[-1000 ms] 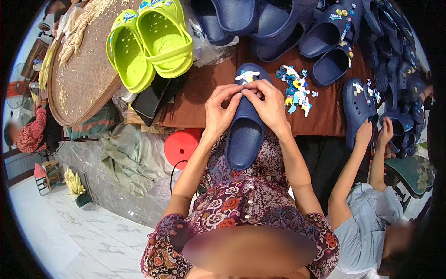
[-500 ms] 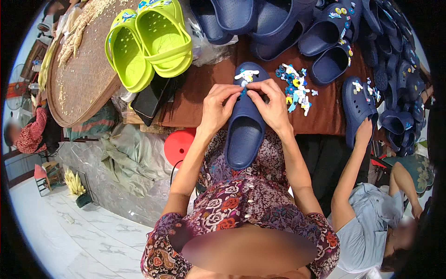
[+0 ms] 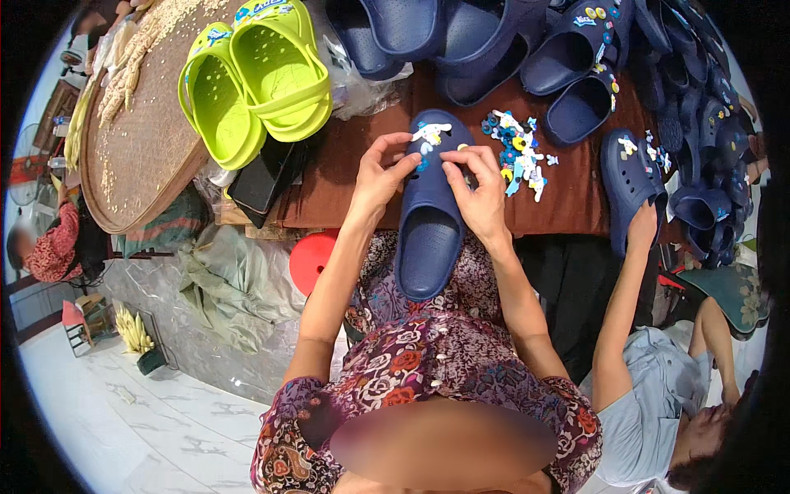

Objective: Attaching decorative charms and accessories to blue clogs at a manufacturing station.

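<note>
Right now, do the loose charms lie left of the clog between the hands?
No, the charms lie on brown cloth right of the blue clog.

Brown table with a loose heap of small charms, navy clogs and crumpled clear plastic.

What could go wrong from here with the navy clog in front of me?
The navy clog reaches past the edge of the brown-covered table, so it might tip or slide. Its blue charm could pop out if not fully seated, which I can't tell. The loose charms lie close beside it and might scatter if nudged.
</note>
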Demonstrator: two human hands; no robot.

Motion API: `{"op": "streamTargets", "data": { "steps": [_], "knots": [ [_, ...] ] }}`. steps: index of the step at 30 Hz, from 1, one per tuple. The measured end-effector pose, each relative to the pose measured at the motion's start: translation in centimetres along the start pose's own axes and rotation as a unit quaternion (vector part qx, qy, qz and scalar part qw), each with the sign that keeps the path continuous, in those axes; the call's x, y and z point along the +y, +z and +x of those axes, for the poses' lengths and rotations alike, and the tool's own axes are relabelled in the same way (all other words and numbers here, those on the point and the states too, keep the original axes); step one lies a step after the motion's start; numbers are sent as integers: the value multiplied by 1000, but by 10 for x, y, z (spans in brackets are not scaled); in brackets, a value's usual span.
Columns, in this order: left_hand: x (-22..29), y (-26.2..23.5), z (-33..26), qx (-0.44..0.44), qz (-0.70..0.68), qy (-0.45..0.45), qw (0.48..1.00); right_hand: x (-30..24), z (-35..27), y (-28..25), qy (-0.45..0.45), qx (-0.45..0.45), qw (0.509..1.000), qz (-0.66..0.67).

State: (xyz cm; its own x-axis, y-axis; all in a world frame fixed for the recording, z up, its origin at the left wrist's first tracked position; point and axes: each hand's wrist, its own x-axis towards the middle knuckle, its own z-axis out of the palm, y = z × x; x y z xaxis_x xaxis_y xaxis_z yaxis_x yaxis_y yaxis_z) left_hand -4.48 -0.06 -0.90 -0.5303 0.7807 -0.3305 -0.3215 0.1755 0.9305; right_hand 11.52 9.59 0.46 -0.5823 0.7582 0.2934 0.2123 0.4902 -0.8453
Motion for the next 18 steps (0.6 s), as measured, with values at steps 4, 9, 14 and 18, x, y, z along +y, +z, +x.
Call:
{"op": "streamTargets", "data": {
  "steps": [4, 9, 14, 18],
  "knots": [
    [-7, -4, 8, -11, -21, -14, 1000, 1, -9, 1, 35, 12, 999, 23],
    [-7, -5, 11, -28, -23, -13, 999, 5, -9, 2, -6, 19, 1000, 1],
    [-9, -1, -4, 17, -99, -31, 994, 1, -14, -1, 0, 24, 1000, 18],
    [-11, -6, -8, 13, -101, 3, 995, -2, -15, -5, 7, 46, 999, 19]
  ]
}}
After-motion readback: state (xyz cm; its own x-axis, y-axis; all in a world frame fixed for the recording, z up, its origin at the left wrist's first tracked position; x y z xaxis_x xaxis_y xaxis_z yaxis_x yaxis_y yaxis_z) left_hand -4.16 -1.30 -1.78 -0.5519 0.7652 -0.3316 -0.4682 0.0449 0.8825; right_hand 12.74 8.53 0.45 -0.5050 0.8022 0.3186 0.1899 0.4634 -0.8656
